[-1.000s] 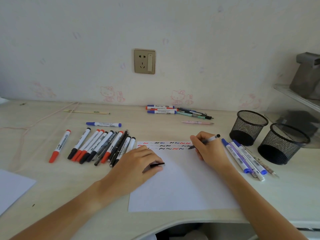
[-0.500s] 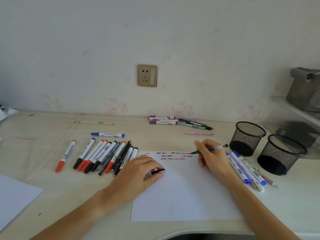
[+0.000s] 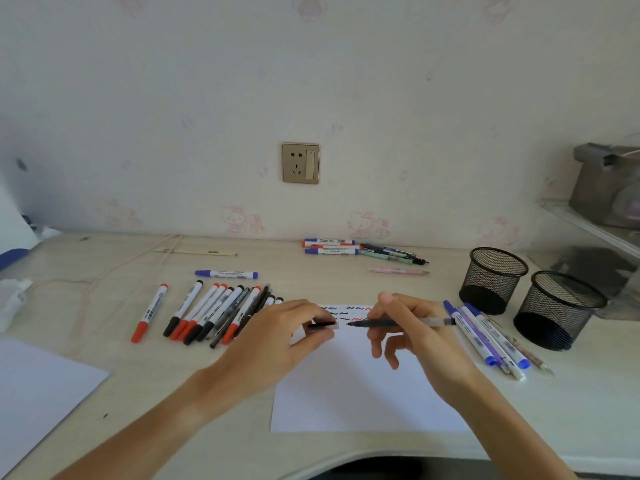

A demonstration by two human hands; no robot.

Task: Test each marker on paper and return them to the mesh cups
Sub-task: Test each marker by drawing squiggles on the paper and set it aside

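- while the pen (image 3: 398, 322) is kept level above the paper (image 3: 363, 393), its tip is aimed at the cap (image 3: 322, 324), so that capping appears to be the step in hand; the barrel is pinched between thumb and fingers of the right hand (image 3: 412, 327), the lower fingers hanging loosely curled
- the cap is pinched at the fingertips of the left hand (image 3: 277, 341), its open end turned toward the tip; a small gap is seen between cap and tip
- squiggles are seen along the far edge of the paper, which suggests testing is well advanced
- a row of markers (image 3: 207, 313) is laid left of the paper; a smaller group of markers (image 3: 485, 334) is laid right of it, just beside the mesh cups (image 3: 495, 271), probably as tested stock
- both cups appear empty; no return has been made yet
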